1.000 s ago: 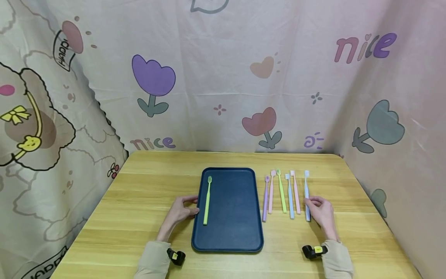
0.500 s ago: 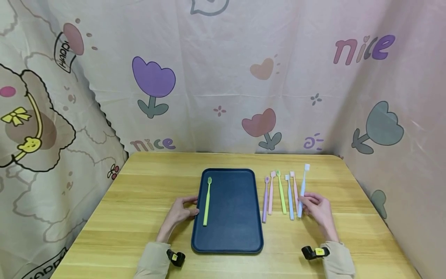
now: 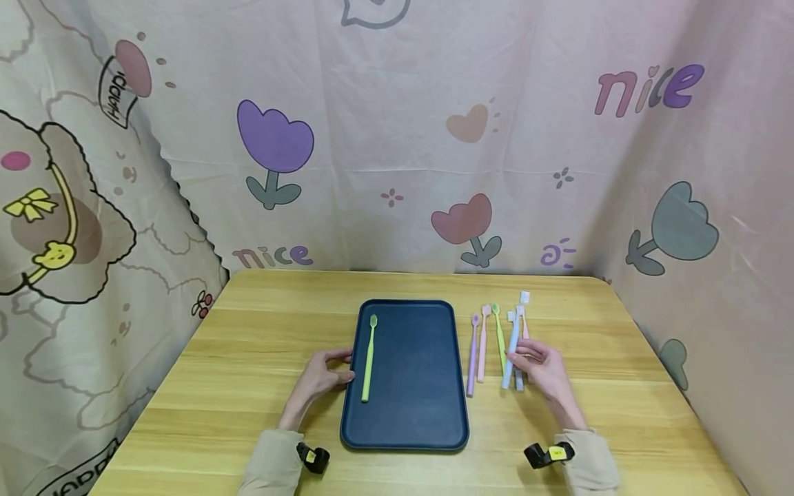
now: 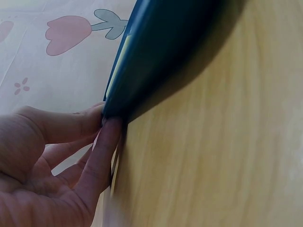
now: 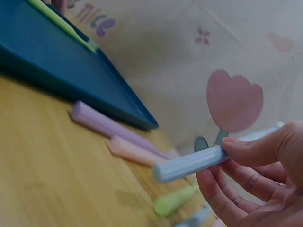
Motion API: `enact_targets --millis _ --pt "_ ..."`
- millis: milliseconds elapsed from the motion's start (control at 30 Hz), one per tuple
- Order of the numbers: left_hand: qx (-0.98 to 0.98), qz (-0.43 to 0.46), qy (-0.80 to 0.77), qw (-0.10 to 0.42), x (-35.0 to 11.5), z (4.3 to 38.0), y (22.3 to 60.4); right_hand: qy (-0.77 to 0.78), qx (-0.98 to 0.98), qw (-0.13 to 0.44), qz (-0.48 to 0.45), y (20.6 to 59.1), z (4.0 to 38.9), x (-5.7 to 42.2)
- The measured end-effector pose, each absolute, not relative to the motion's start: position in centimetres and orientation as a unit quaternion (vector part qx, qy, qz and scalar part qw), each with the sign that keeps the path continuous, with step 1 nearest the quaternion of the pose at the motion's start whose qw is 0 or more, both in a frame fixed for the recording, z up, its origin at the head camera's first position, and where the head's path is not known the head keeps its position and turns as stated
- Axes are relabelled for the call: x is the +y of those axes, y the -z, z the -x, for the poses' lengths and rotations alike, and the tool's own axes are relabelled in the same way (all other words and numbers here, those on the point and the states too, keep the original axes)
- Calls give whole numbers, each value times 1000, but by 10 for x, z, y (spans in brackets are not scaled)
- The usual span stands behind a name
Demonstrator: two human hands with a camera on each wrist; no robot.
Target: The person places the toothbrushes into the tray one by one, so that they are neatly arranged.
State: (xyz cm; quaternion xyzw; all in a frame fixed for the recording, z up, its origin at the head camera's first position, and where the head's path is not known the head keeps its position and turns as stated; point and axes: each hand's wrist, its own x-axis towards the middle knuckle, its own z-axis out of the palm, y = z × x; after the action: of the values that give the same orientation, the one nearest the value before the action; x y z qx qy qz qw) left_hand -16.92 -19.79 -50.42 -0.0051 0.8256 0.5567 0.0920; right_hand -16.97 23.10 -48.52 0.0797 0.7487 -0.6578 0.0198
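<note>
My right hand (image 3: 544, 370) pinches a light blue toothbrush (image 5: 189, 164) by its handle, thumb on one side and fingertips on the other. It is held bristle end away, over the row of brushes in the head view. My left hand (image 3: 320, 377) grips the left rim of a dark blue tray (image 3: 409, 386) between thumb and fingers. On the tray's left part lies a green toothbrush (image 3: 369, 362). Right of the tray lie a purple toothbrush (image 3: 473, 358), a pink toothbrush (image 3: 482, 348) and another green toothbrush (image 3: 500, 334). Another blue toothbrush (image 3: 520, 381) and pink toothbrush (image 3: 525, 329) are partly hidden.
The wooden table (image 3: 279, 303) ends at the back against a printed curtain (image 3: 372, 138). Each sleeve carries a small black camera, such as the right one (image 3: 541, 455). The tray's raised rim stands just left of the purple toothbrush.
My right hand has lifted the light blue toothbrush off the right end of the row and moved it left, over the other brushes. The left hand and tray have stayed put.
</note>
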Motion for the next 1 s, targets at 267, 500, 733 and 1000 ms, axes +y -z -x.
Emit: enact_targets --millis 267,500,733,1000 --pt "824 3 -559 94 -198 170 504 680 731 39 -47 487 174 204" --pt "826 -1 -557 92 -198 170 503 689 722 52 -25 489 177 181" --pt "823 4 -561 94 -198 170 503 687 724 61 12 488 178 157" --pt "822 4 -561 95 -197 169 503 676 732 66 43 492 180 135"
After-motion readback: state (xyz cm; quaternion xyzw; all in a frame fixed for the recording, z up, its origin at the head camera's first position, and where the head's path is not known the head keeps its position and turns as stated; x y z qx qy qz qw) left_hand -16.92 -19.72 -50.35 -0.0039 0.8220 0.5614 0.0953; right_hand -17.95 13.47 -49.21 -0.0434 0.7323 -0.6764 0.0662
